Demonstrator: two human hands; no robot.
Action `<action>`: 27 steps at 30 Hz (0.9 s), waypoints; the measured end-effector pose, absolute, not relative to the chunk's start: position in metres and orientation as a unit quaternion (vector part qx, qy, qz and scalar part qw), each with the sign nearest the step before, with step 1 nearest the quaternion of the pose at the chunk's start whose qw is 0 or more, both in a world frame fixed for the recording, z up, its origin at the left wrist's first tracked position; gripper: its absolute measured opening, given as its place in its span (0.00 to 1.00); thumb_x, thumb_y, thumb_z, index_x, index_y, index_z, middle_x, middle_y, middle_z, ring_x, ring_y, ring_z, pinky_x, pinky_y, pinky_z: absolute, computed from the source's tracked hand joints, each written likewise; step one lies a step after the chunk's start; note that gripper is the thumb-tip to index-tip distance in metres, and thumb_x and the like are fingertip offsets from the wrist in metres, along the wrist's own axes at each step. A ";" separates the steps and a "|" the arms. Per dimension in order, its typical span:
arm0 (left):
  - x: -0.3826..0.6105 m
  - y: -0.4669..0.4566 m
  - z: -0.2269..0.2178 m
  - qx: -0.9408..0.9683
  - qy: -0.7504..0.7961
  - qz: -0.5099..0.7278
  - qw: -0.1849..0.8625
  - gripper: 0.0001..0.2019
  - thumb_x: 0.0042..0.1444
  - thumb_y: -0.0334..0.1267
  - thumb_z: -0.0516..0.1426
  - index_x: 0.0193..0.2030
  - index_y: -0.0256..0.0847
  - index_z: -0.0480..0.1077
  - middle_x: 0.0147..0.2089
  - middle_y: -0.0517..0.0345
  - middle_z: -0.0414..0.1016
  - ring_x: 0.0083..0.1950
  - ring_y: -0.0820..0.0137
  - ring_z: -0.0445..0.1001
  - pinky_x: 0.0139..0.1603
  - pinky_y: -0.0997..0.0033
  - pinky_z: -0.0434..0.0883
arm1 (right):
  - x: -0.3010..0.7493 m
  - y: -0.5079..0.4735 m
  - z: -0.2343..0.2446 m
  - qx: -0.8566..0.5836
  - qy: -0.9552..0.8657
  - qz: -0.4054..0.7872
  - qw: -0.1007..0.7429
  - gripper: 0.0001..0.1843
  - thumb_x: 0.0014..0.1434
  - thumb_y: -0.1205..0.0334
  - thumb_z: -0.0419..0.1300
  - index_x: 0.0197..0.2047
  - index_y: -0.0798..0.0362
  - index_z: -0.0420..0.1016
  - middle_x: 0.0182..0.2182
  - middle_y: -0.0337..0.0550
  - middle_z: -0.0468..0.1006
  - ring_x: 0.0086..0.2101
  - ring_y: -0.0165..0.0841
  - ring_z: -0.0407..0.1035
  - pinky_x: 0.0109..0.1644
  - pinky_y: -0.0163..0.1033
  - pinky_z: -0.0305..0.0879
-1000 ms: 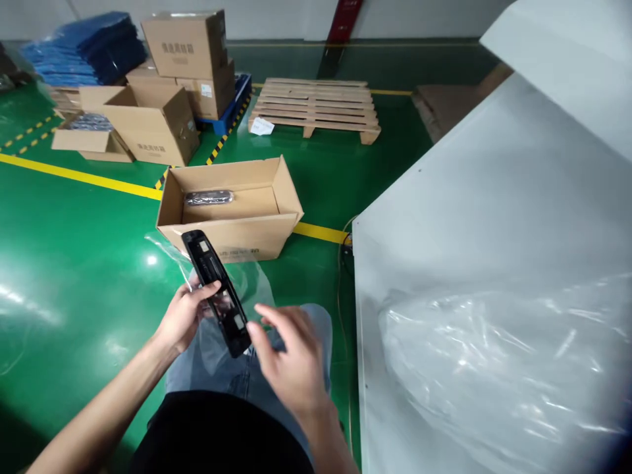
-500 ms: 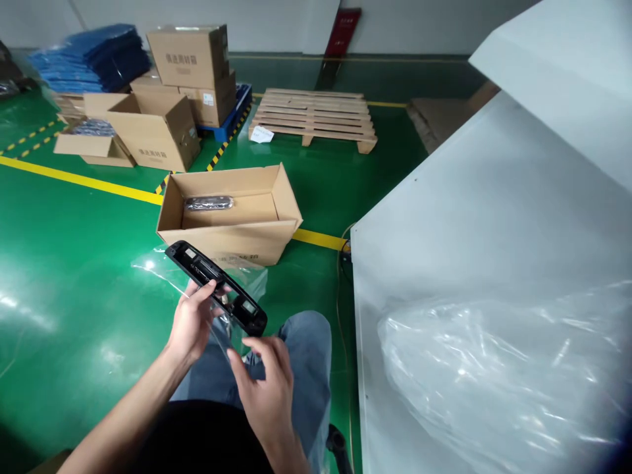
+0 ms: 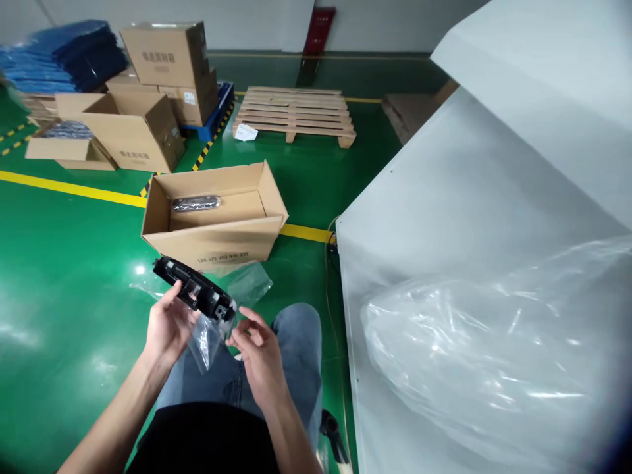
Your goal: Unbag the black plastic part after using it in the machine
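My left hand (image 3: 170, 324) grips a long black plastic part (image 3: 195, 289) near its middle, thumb on top. Recesses and fittings show on its upturned side, and it slants down toward the right. A clear plastic bag (image 3: 207, 342) hangs beneath and behind the part, spreading out past both sides. My right hand (image 3: 259, 352) is at the part's right end, thumb and curled fingers closed on the film there, index finger stretched out. Beyond my hands stands an open cardboard box (image 3: 227, 240) with one bagged dark part (image 3: 195, 203) lying inside.
A large grey-white panel (image 3: 419, 217) fills the right side, with a clear plastic sheet (image 3: 474, 349) on it. Farther off are a wooden pallet (image 3: 293, 115), cardboard boxes (image 3: 162, 56) and a blue stack (image 3: 64, 56). A cable (image 3: 326, 283) runs along the floor beside the panel.
The black part has rolled over in my left hand and come slightly lower and left. My right hand has moved up to its right end, fingers closing on the film. The view has shifted right.
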State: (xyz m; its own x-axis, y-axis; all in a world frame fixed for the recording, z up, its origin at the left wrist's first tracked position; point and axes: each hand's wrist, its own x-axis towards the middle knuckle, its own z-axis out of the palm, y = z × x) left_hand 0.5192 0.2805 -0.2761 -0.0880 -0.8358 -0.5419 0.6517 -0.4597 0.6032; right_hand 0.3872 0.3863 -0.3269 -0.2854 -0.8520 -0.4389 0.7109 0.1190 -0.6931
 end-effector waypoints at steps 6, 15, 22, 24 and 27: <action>0.528 0.278 -0.277 0.435 -0.130 -0.734 0.505 0.13 0.59 0.34 0.67 0.51 0.35 0.79 0.48 0.49 0.84 0.38 0.68 0.81 0.34 0.75 0.80 | 0.387 0.391 -0.342 -0.004 0.441 -0.678 0.588 0.29 0.51 0.50 0.77 0.56 0.45 0.81 0.36 0.36 0.77 0.36 0.32 0.76 0.48 0.43 0.76; 0.517 0.296 -0.295 0.445 -0.239 -0.756 0.416 0.24 0.42 0.41 0.78 0.45 0.40 0.78 0.40 0.54 0.80 0.39 0.64 0.80 0.35 0.71 0.78 | 0.380 0.376 -0.359 0.082 0.391 -0.686 0.608 0.38 0.47 0.52 0.81 0.61 0.41 0.78 0.41 0.34 0.84 0.45 0.34 0.78 0.56 0.42 0.75; 0.523 0.285 -0.313 0.454 -0.233 -0.765 0.392 0.26 0.46 0.42 0.78 0.50 0.44 0.76 0.44 0.56 0.79 0.42 0.65 0.80 0.37 0.71 0.79 | 0.376 0.393 -0.365 -0.028 0.561 -0.664 0.495 0.46 0.56 0.46 0.74 0.74 0.43 0.65 0.45 0.45 0.85 0.44 0.39 0.79 0.46 0.43 0.78; 0.522 0.280 -0.315 0.465 -0.251 -0.760 0.378 0.28 0.46 0.44 0.78 0.52 0.43 0.76 0.43 0.54 0.79 0.43 0.63 0.81 0.38 0.70 0.80 | 0.372 0.394 -0.364 -0.055 0.608 -0.636 0.472 0.49 0.58 0.41 0.72 0.76 0.47 0.61 0.48 0.49 0.85 0.48 0.43 0.79 0.47 0.45 0.78; 0.516 0.267 -0.314 0.469 -0.277 -0.756 0.363 0.32 0.44 0.45 0.79 0.55 0.42 0.75 0.40 0.56 0.78 0.42 0.61 0.81 0.38 0.66 0.82 | 0.363 0.388 -0.360 -0.080 0.643 -0.615 0.449 0.54 0.57 0.37 0.70 0.78 0.49 0.56 0.51 0.51 0.84 0.54 0.44 0.78 0.53 0.47 0.78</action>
